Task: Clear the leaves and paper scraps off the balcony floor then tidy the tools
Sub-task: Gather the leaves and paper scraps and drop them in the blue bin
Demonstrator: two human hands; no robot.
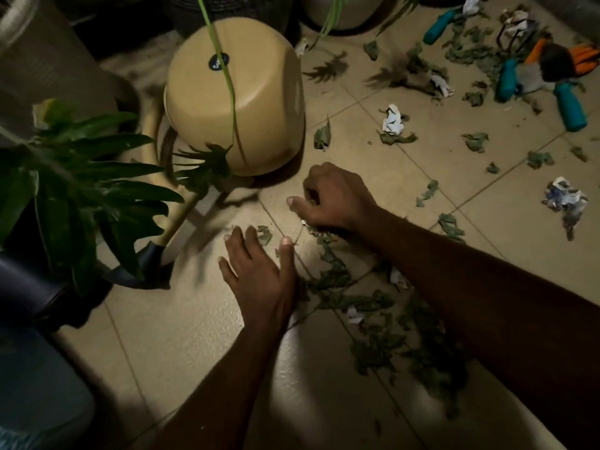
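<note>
Dry green leaves [380, 332] lie heaped on the beige tiled floor between my two forearms, with small white paper bits among them. My left hand [259, 274] rests flat on the tile with fingers spread, beside the heap's left edge. My right hand [334, 198] is curled into a fist over leaves and a white scrap at the heap's far end. Crumpled paper balls [394, 120] [565, 196] and loose leaves [475, 141] are scattered to the right. Garden tools with teal handles [569, 108] and orange handles [584, 58] lie at the far right.
An upturned tan plastic pot [237, 105] sits just beyond my hands. A leafy plant [87, 190] and a wooden-handled spade [162, 245] are on the left. A dark pot [29, 287] stands at the near left. More pots line the back.
</note>
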